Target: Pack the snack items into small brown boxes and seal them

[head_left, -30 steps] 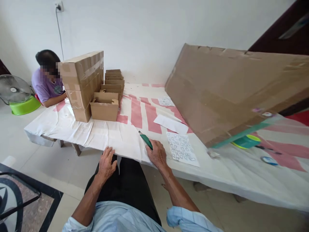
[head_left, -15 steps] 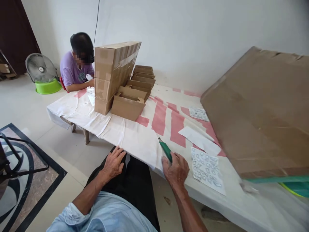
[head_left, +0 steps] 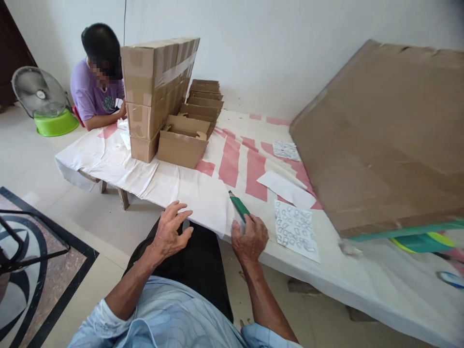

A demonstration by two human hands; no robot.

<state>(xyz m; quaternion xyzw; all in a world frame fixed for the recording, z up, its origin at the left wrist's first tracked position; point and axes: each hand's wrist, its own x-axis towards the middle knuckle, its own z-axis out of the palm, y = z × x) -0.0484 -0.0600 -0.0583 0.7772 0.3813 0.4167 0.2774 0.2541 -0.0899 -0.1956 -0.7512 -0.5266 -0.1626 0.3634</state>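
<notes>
My right hand (head_left: 250,238) is closed around the rear end of what looks like a green utility knife (head_left: 239,205) at the table's near edge. The knife's narrow tip points forward and to the left, and its back part is hidden under my fingers. My left hand (head_left: 170,231) hovers over my lap just off the table edge, fingers apart and nothing in it. To the right of my right hand lies a white sheet with rows of small outlined shapes (head_left: 296,232). A plain white paper (head_left: 286,187) lies behind it.
Taped cartons (head_left: 141,121) stand stacked at the table's left, with a row of open cardboard boxes (head_left: 183,147) beside them. A large brown carton (head_left: 384,140) rises on the right. A person in purple (head_left: 96,94) sits at the far left end near a fan (head_left: 40,94).
My left hand has lifted from my lap and spread its fingers. My right hand stays at the green knife. The view has shifted slightly, so everything sits higher and further left.
</notes>
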